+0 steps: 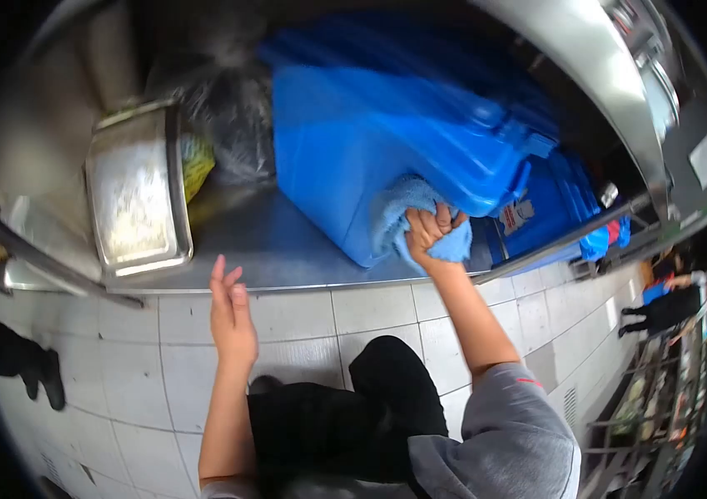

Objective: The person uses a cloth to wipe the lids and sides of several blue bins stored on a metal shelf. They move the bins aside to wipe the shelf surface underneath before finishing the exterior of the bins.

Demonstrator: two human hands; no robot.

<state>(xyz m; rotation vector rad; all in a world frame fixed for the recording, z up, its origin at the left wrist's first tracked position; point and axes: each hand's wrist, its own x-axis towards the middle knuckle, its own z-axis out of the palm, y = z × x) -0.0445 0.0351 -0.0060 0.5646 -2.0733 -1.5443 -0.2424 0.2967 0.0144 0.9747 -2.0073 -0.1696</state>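
A light blue cloth (403,208) is bunched under my right hand (432,231), whose fingers are curled into it. The cloth lies against the side of a large blue lidded bin (328,141), which rests on a metal shelf (253,249). My left hand (233,312) is in front of the shelf's edge, fingers extended, holding nothing. Left of the bin, a rectangular metal container (133,195) stands on the shelf beside a yellow-green package (197,166).
Dark plastic bagging (237,125) lies behind, next to the bin. A second blue bin (549,200) is at the right. One person's dark shoes and trousers (29,358) show at left; another person (674,308) stands far right, near racks (644,416).
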